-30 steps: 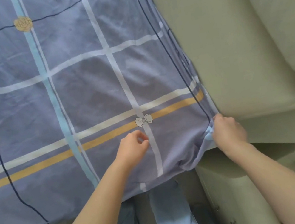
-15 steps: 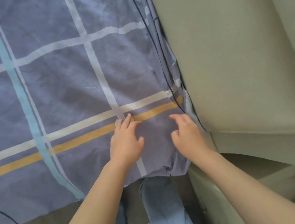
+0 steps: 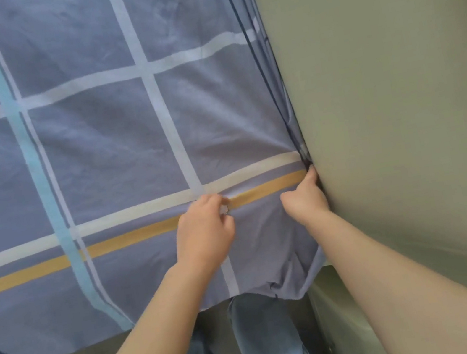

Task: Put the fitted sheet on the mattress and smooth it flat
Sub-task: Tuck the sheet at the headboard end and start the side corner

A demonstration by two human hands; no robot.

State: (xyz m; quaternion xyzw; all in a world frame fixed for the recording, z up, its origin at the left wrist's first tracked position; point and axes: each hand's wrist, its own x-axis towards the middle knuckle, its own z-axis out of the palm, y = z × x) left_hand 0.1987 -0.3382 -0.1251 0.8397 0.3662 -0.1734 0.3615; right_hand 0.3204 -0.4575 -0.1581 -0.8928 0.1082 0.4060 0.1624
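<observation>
Now the blue checked cotton fitted sheet [image 3: 101, 144] covers the mattress up to its near right corner. Left hand [image 3: 204, 232] pinches cloth near the orange stripe; right hand [image 3: 304, 198] grips the right edge beside the beige padded wall [image 3: 397, 85]. Better tuck downward, pulling evenly.

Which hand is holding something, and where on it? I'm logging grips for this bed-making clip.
The right hand grips the fitted sheet at its right edge, against the beige panel. The left hand lies curled on the sheet's top; whether it pinches fabric cannot be told.
</observation>
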